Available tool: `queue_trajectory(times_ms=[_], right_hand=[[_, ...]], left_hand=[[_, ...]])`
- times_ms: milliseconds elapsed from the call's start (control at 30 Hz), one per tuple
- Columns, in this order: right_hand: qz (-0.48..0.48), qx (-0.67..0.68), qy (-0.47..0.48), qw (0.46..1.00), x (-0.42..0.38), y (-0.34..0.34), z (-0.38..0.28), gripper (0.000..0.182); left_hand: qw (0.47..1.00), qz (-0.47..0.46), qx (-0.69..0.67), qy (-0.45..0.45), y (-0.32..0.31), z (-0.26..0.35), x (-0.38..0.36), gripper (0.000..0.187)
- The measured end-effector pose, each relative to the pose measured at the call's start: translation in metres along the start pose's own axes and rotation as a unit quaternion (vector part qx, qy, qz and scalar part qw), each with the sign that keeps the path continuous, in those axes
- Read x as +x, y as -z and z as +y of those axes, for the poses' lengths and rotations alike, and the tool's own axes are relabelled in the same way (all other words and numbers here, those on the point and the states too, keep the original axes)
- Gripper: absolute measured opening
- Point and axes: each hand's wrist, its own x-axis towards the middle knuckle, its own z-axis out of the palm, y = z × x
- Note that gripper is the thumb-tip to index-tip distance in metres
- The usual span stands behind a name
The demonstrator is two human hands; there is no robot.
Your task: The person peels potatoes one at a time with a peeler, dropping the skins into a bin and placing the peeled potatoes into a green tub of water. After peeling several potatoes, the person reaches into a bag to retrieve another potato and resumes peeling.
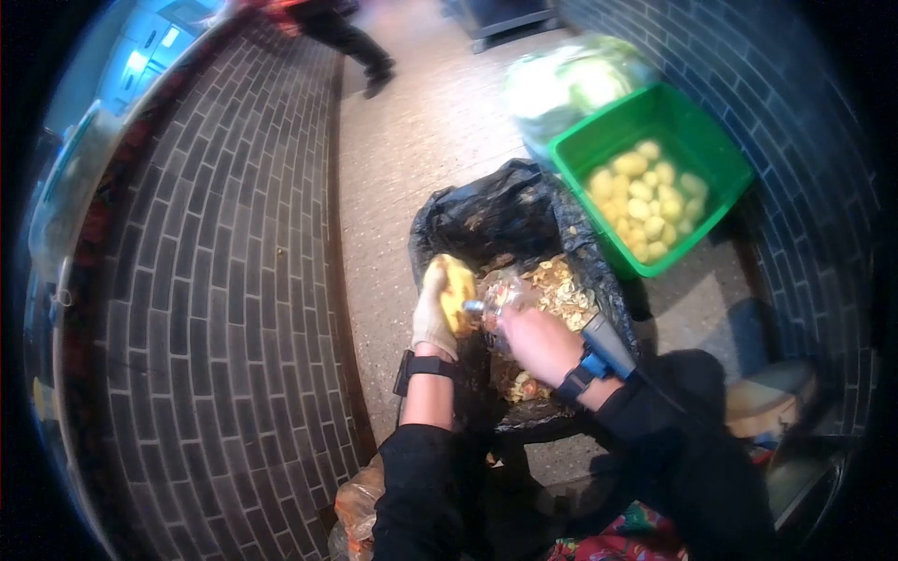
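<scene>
A whitish glove covers my left hand (pixel 434 309), whose fingers are closed round a yellow, partly peeled potato (pixel 457 295). Just right of it, my right hand (pixel 531 332) grips a peeler (pixel 475 307), its metal end close against the potato's side. Clear plastic (pixel 510 292) shows around the right fingers and partly hides them. Both hands are over a bin lined with a black bag (pixel 486 201). Pale peelings (pixel 561 290) lie heaped inside the bag.
Right of the bin, a green crate (pixel 697 122) holds many peeled potatoes (pixel 645 201). A clear bag with pale green contents (pixel 580 79) stands behind it. Dark brick walls (pixel 234 234) flank the floor. Another person's leg (pixel 346 42) shows at the top. An orange-tinted plastic bag (pixel 360 505) lies low left.
</scene>
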Motion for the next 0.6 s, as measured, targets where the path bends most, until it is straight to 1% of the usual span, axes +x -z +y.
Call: queue_trajectory(times_ms=[33, 67, 100, 200, 267, 300, 333, 367, 400, 433, 500, 533, 567, 600], right_hand=[[0.03, 0.007, 0.026, 0.999, -0.001, -0.012, -0.002, 0.021], [0.036, 0.024, 0.023, 0.999, -0.003, -0.02, -0.001, 0.02], [0.041, 0.04, 0.022, 0.998, -0.005, -0.016, -0.007, 0.02], [0.047, 0.022, 0.009, 0.999, 0.008, 0.0, -0.002, 0.018], [0.096, 0.013, 0.024, 0.995, 0.018, 0.016, 0.006, 0.017], [0.122, 0.017, 0.023, 0.992, 0.022, 0.024, 0.008, 0.017], [0.122, 0.016, 0.02, 0.992, 0.026, 0.028, 0.011, 0.017], [0.144, -0.007, 0.03, 0.989, 0.029, 0.032, 0.014, 0.018], [0.166, -0.029, 0.04, 0.985, 0.029, 0.032, 0.015, 0.019], [0.166, -0.027, 0.037, 0.985, 0.027, 0.031, 0.014, 0.019], [0.157, -0.042, 0.019, 0.987, 0.024, 0.028, 0.006, 0.018], [0.155, -0.043, 0.02, 0.987, 0.021, 0.026, 0.001, 0.018], [0.136, -0.031, 0.017, 0.99, 0.017, 0.022, -0.004, 0.018], [0.116, -0.02, 0.015, 0.993, 0.014, 0.019, -0.008, 0.018]], left_hand=[[0.999, 0.008, -0.029, -0.021, 0.001, 0.004, 0.004, 0.04], [0.998, 0.004, -0.059, -0.002, 0.003, 0.006, 0.005, 0.043], [0.995, 0.055, -0.048, -0.072, -0.011, 0.011, 0.003, 0.041], [0.992, 0.053, -0.07, -0.086, -0.011, 0.02, -0.001, 0.042], [0.995, 0.004, -0.046, -0.088, -0.015, 0.018, -0.001, 0.043], [0.999, 0.004, -0.017, -0.045, -0.03, 0.022, -0.015, 0.041], [0.998, 0.01, -0.005, -0.064, -0.039, 0.016, -0.017, 0.041], [0.996, 0.015, 0.009, -0.083, -0.044, 0.01, -0.018, 0.041], [0.998, -0.046, 0.029, -0.031, -0.037, 0.011, -0.019, 0.042], [0.998, -0.046, 0.031, -0.029, -0.031, 0.005, -0.015, 0.042], [0.984, -0.006, 0.102, -0.147, -0.028, -0.008, -0.008, 0.042], [0.98, 0.023, 0.082, -0.182, -0.031, -0.012, -0.008, 0.038], [0.98, 0.024, 0.081, -0.182, -0.027, -0.01, -0.008, 0.038], [0.983, 0.048, 0.076, -0.162, -0.023, -0.005, -0.008, 0.038]])
